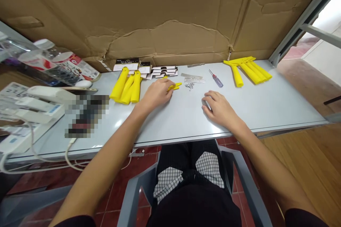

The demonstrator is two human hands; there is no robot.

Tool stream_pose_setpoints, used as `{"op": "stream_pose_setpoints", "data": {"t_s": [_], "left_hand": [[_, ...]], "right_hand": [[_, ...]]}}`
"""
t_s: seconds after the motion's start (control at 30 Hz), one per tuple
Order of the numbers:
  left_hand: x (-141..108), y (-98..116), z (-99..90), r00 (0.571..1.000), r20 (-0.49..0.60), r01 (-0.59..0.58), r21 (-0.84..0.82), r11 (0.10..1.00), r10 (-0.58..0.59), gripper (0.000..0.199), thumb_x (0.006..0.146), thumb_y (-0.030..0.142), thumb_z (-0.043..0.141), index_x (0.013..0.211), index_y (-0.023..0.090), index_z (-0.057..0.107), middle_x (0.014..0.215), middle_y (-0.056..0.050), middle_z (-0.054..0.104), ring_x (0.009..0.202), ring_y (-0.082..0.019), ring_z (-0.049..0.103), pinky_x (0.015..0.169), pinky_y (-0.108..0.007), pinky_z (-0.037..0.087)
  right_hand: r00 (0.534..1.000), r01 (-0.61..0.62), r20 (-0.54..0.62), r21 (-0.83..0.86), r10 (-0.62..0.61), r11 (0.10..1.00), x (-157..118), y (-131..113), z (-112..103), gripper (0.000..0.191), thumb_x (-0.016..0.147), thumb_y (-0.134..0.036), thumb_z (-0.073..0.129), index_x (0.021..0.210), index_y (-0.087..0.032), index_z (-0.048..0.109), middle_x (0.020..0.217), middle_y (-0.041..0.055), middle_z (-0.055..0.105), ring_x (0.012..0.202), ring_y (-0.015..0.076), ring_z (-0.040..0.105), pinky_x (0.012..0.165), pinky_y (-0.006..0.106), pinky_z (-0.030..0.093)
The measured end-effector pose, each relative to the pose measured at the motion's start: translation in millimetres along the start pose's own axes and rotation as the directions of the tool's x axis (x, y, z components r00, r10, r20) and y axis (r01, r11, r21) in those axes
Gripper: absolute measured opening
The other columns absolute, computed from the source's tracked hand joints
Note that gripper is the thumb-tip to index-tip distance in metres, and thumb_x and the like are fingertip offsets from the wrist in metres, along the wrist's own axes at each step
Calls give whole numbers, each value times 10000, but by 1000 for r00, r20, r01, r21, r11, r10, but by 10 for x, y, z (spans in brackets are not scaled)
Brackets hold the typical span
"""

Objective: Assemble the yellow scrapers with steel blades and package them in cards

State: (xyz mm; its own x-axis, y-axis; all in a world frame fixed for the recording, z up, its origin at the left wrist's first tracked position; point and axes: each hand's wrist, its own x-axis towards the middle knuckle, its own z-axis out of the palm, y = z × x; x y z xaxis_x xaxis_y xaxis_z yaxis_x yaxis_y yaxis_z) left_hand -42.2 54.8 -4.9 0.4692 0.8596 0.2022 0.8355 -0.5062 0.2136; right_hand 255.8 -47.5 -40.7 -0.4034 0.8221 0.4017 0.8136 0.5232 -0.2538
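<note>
My left hand [159,94] is closed over a small yellow plastic piece [174,86] on the table, its fingers hiding most of it. Close by on the right lie a little heap of screws [190,86] and thin metal strips [192,76]. My right hand [217,107] rests near the table's front edge, thumb apart from the loosely bent fingers, with nothing visible in it. Beyond it lies a screwdriver [217,81] with a clear purplish handle. Several yellow tubular handles [119,86] stand left of my left hand.
Yellow T-shaped tools [237,76] lie at the back right. Card-topped packs [164,71] sit by the cardboard wall [170,42]. Plastic bottles [77,64], a power strip [34,124] with white cables and a blurred-out object [86,115] occupy the left end.
</note>
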Motion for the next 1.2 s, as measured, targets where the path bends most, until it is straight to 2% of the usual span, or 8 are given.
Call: {"op": "stream_pose_setpoints", "data": {"t_s": [0.2,0.43,0.63,0.7,0.77,0.87,0.93,1.2], "left_hand": [[3,-87,-84,998,-37,48,64,997,-46,419,998,325,533,1314,160,754,1336,-169,751,1264,-360,669,1126,-518,506],[47,-293,-228,996,75,-43,28,999,41,412,1025,369,493,1288,212,768,1324,-135,773,1275,-346,678,1146,-506,480],[157,-417,-378,989,146,-38,35,999,33,438,978,399,534,1298,204,761,1320,-122,786,1180,-334,727,1096,-472,510],[172,-437,-359,985,161,-57,21,998,53,436,947,405,557,1266,200,773,1257,-124,806,1111,-336,747,1052,-474,535],[166,-451,-306,987,146,-72,0,997,72,441,928,429,573,1259,221,776,1217,-110,814,1107,-335,746,1047,-473,544],[138,-473,-206,992,103,-67,-38,997,71,400,929,449,572,1213,266,786,1240,-94,805,1157,-347,730,1087,-508,533],[118,-488,-158,994,90,-63,-57,996,68,362,938,448,572,1185,295,788,1251,-83,798,1196,-358,713,1110,-536,519],[38,-388,-217,988,-63,-151,-120,981,144,370,962,496,580,1194,281,773,1308,-95,733,1265,-347,660,1168,-516,477]], "right_hand": [[1000,-2,0,6,2,1000,0,2,-18,308,1034,-276,531,1210,-158,754,1357,189,715,1388,404,597,1174,569,487],[1000,-17,26,20,16,1000,2,-7,-37,318,1027,-287,532,1219,-162,752,1382,206,707,1401,412,586,1158,594,489],[969,-25,247,96,0,995,268,151,-514,369,1037,-364,522,1254,-179,757,1230,139,786,1154,329,726,1053,498,560],[958,-145,265,113,111,983,441,337,-760,365,1023,-380,555,1247,-190,771,1143,110,818,1016,296,763,952,453,592],[947,-279,162,-16,277,960,600,591,-974,361,1028,-398,563,1227,-194,786,1063,113,821,944,304,762,923,472,579],[825,-556,-87,-300,558,775,725,993,-1133,331,993,-400,617,1136,-173,810,1054,182,797,1043,397,730,923,549,563],[769,-616,-74,-351,635,705,727,1196,-1101,374,966,-468,659,1117,-163,815,1029,210,782,1098,441,703,896,561,570],[819,-553,-27,-308,574,774,698,1377,-661,555,929,-418,653,1392,-119,714,1063,214,773,1185,443,663,964,557,546]]}}
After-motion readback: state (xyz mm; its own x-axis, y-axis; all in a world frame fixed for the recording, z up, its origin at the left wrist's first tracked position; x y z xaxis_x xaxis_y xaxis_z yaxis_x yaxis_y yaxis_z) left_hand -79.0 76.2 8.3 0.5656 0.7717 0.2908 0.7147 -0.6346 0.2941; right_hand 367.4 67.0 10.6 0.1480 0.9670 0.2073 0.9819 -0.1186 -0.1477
